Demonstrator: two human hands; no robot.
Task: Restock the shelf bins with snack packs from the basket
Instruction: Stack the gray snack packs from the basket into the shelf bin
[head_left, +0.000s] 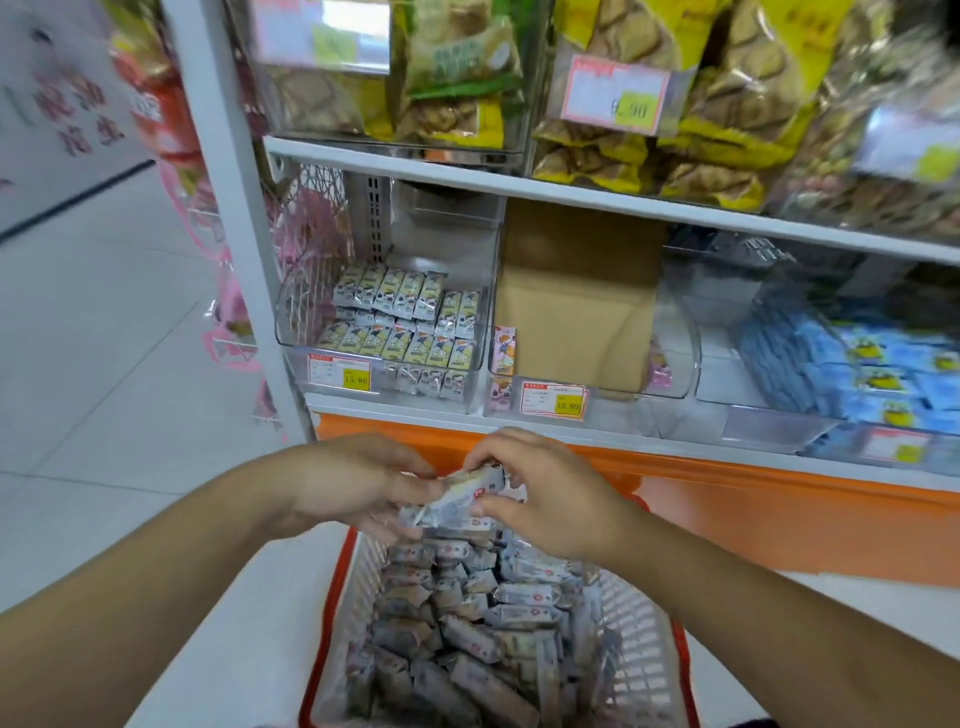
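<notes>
A white mesh basket (636, 623) with a red rim sits low in front of me, full of small grey-white snack packs (488, 613). Above its far end, my left hand (358, 480) and my right hand (540, 493) together hold a small bunch of packs (457, 501), fingers curled round them from both sides. On the lower shelf a clear bin (291, 322) at the left holds rows of yellow-white packs (410, 332). The clear bin (680, 358) in the middle holds a brown cardboard piece (571, 301) and a few pink packs at its sides.
A bin of blue packs (883, 379) stands at the right. The upper shelf (519, 179) carries bins of yellow bagged snacks. Price tags hang on the bin fronts. An orange base panel (779, 519) runs under the shelf. White tiled floor lies at the left.
</notes>
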